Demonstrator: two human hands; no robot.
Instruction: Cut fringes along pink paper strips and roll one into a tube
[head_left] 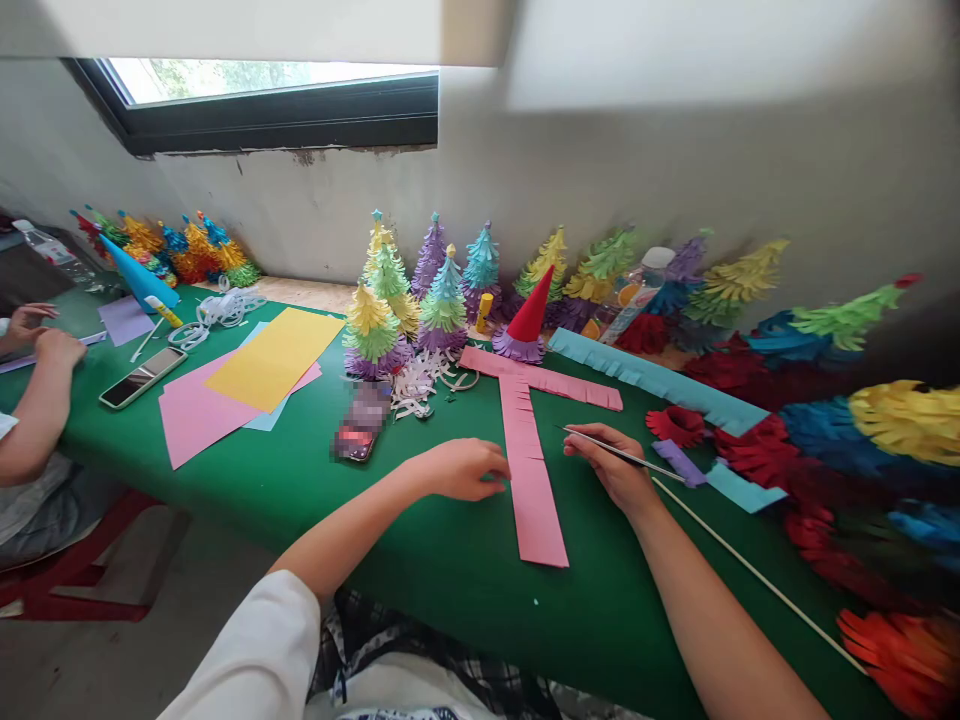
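The left hand [469,470], half-curled and seemingly empty, is just left of the near pink strip [536,500], while the right hand [611,465] pinches a slim tool [622,453] right of the strip, which could slide and tear if unpinned.

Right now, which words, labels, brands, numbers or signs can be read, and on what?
None can be read.
Clear, white-capped plastic bottle on the right: label too blurred.
Upright yellow plastic tube: any markings too small.
Dark print on white cloth shirt: cut off, unreadable.
Rectangular phone near the left hand: pixelated.
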